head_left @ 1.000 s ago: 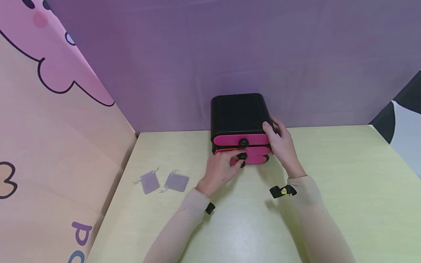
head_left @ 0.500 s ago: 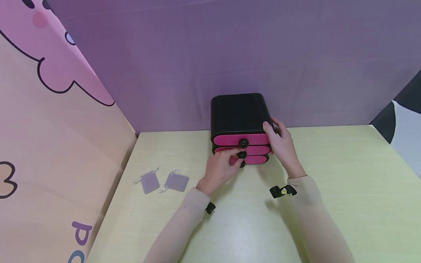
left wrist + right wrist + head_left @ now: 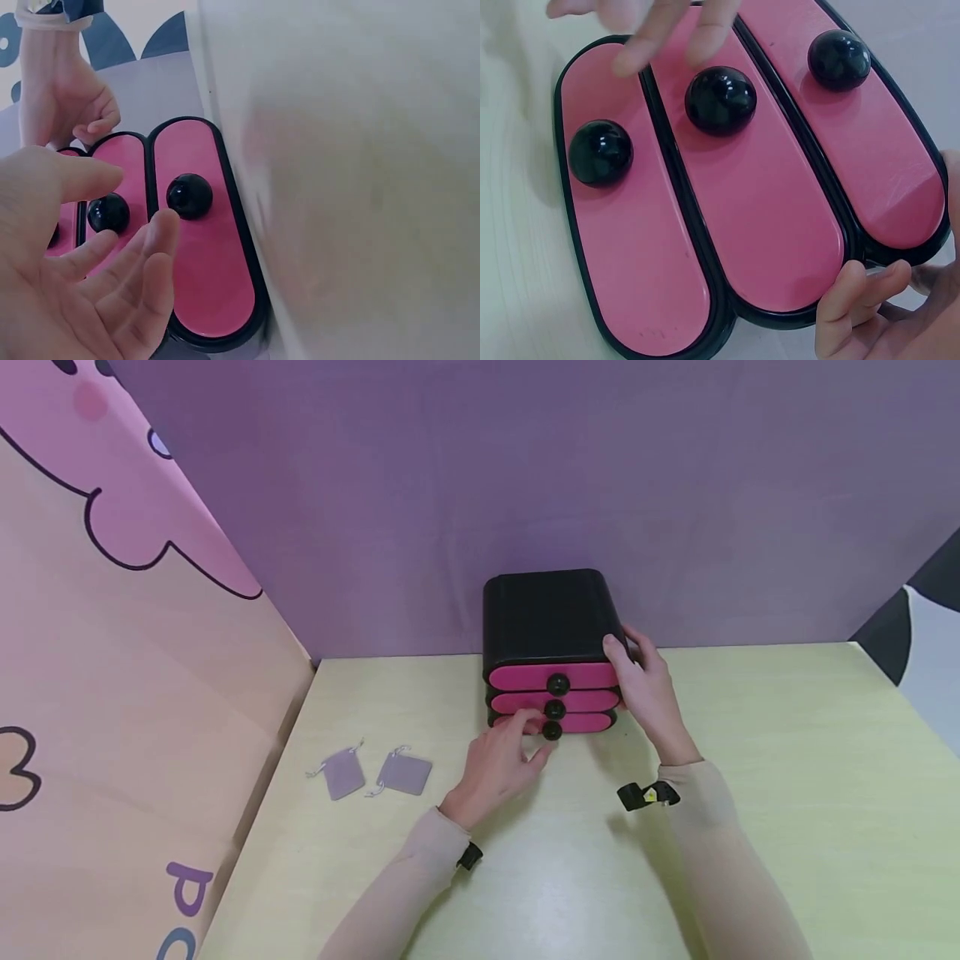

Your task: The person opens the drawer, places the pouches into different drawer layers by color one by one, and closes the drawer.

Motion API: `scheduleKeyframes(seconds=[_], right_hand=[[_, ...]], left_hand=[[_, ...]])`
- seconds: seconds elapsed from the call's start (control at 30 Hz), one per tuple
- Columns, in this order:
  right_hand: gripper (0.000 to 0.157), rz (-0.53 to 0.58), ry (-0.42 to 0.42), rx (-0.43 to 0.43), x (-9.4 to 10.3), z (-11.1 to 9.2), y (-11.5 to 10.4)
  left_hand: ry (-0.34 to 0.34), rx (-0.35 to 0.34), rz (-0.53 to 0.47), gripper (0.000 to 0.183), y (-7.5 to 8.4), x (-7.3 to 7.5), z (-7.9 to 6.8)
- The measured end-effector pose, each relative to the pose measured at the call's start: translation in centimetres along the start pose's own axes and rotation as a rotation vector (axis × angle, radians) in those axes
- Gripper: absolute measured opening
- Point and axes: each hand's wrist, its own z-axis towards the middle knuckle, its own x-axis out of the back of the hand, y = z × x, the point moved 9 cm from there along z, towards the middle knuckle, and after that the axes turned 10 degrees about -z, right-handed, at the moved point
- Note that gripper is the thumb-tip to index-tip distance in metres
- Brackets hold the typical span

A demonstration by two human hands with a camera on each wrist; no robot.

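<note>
A small black cabinet (image 3: 551, 614) with three pink drawer fronts stands against the purple backdrop. All three drawers sit flush in their frames. My left hand (image 3: 491, 768) hovers before the bottom drawer, thumb and fingers spread around its round black knob (image 3: 552, 730). In the left wrist view, fingertips lie close to that bottom knob (image 3: 189, 196); contact cannot be made out. The middle knob (image 3: 555, 709) and top knob (image 3: 558, 684) are untouched. My right hand (image 3: 651, 697) grips the cabinet's right side, thumb on the upper front corner, with some fingers hidden behind the side.
Two small grey drawstring pouches (image 3: 344, 774) lie on the pale wooden table (image 3: 562, 877), left of my left arm. The purple backdrop (image 3: 375, 527) rises right behind the cabinet, and a printed panel (image 3: 135, 693) borders the table on the left.
The middle drawer, slightly out a second ago, has gone in flush. My left hand has let go of its knob and dropped to the bottom one. The right hand keeps its grip.
</note>
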Motion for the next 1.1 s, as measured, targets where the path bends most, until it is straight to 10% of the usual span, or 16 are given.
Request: scheduleKeyframes(seconds=[1.1], right_hand=[[0.081,0.012,0.011,-0.008,0.2,0.0,0.1]], left_hand=[[-0.039,-0.028,0.084,0.029,-0.6,-1.9,1.9]])
